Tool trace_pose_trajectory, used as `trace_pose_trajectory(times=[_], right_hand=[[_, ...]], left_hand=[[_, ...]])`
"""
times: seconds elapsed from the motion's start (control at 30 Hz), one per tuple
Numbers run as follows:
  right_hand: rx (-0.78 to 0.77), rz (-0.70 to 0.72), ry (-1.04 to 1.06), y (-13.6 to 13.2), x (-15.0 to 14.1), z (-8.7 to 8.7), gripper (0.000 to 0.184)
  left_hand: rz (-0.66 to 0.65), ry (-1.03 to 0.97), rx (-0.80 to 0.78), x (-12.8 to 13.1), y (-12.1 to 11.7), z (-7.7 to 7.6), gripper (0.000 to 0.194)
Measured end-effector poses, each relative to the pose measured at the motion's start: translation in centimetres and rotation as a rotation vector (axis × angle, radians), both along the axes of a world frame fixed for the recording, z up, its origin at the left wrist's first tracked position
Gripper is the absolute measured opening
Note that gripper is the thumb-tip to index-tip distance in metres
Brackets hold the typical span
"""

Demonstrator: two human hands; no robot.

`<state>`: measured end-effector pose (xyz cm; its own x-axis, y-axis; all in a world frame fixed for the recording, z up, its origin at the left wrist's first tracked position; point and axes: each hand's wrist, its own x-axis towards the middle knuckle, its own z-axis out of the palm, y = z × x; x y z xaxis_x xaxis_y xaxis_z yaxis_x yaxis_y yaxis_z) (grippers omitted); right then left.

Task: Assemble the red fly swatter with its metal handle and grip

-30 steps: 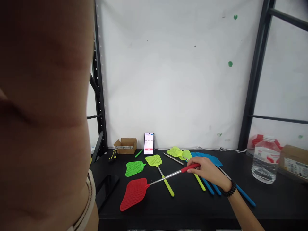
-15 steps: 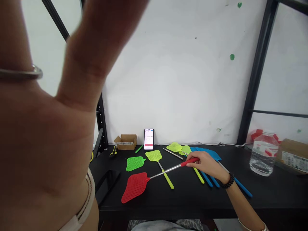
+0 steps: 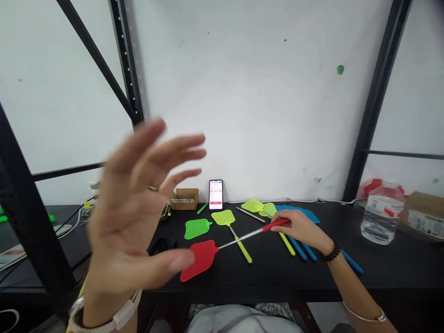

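My right hand (image 3: 300, 227) grips the red handle of a fly swatter (image 3: 201, 260), whose red mesh head points left above the black table. Raised close to the camera, my left hand (image 3: 138, 217) is blurred and empty, its fingers spread and the thumb over part of the red head. Behind the red swatter lie a loose green swatter head (image 3: 197, 228) and a yellow-green fly swatter (image 3: 224, 217). Near my right hand rest more yellow-green swatters (image 3: 253, 205) and several blue fly swatters (image 3: 308, 213). A bare metal rod (image 3: 250, 214) and a green handle (image 3: 202, 208) lie farther back.
A phone (image 3: 215, 194) showing a timer stands against the wall, beside a small open cardboard box (image 3: 187, 198). At right are a large water bottle (image 3: 383, 212) and a cardboard box (image 3: 423, 217). Black metal posts (image 3: 376, 101) frame the table (image 3: 333, 273).
My left hand has moved away from the camera and down, so its whole open shape shows. My right hand keeps hold of the red fly swatter almost in the same place.
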<state>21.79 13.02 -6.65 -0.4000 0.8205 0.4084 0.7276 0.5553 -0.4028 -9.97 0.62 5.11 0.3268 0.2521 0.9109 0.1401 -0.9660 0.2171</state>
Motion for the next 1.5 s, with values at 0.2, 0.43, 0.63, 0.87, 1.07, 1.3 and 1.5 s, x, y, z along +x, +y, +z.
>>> trace_pose_trajectory(times=[0.2,0.43,0.63,0.87,1.07,1.3,1.5], right_hand=[[-0.062,0.019,0.033,-0.3,0.3,0.1,0.024],[-0.092,0.024,0.041,-0.8,0.8,0.6,0.034],[-0.091,-0.004,0.023,-1.0,1.8,0.9,0.039],[-0.188,0.044,0.009,-0.7,2.0,0.6,0.045],[-0.358,0.192,-0.046,-0.6,1.1,-0.1,0.035],[-0.477,0.273,-0.127,0.6,-0.1,-1.8,0.036],[-0.526,0.427,-0.145,0.2,-1.9,-1.9,0.037]], left_hand=[[0.375,0.455,-0.408,-1.8,3.2,-4.2,0.057],[0.501,0.723,-0.675,-3.4,5.2,-7.5,0.067],[0.536,0.784,-0.755,-5.0,6.9,-8.6,0.048],[0.582,0.766,-0.636,-6.0,8.7,-8.0,0.032],[0.556,0.585,-0.608,-7.1,8.9,-8.1,0.034],[0.482,0.304,-0.642,-6.6,9.4,-8.4,0.029],[0.252,0.102,-0.763,-5.3,9.2,-8.6,0.025]])
